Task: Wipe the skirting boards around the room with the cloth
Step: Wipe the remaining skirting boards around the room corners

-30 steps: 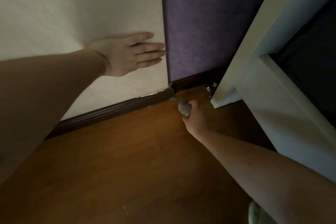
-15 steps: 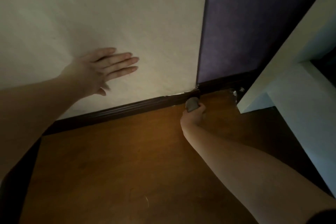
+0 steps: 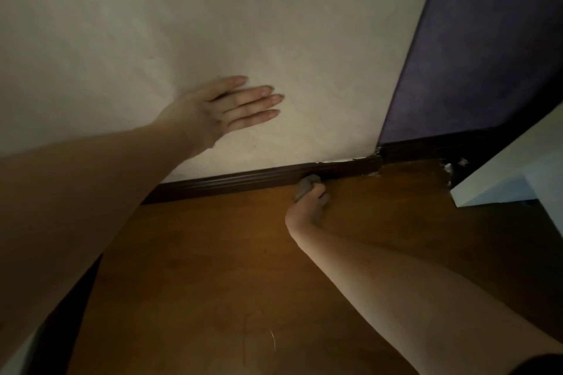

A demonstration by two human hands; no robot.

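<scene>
A dark brown skirting board (image 3: 237, 181) runs along the foot of the cream wall (image 3: 213, 24) and turns the corner under the purple wall (image 3: 487, 64). My right hand (image 3: 307, 207) grips a small bunched grey cloth (image 3: 304, 186) and holds it against the skirting board, a little left of the corner. My left hand (image 3: 219, 109) lies flat on the cream wall with straight fingers, well above the board.
A brown wooden floor (image 3: 228, 283) fills the lower view. A white piece of furniture (image 3: 502, 179) stands at the right, close to the corner, with chipped floor edge beside it. A dark strip shows at the bottom left.
My right hand has slid the cloth left along the skirting board, away from the corner. The view has shifted left, and my left hand has moved left along the wall.
</scene>
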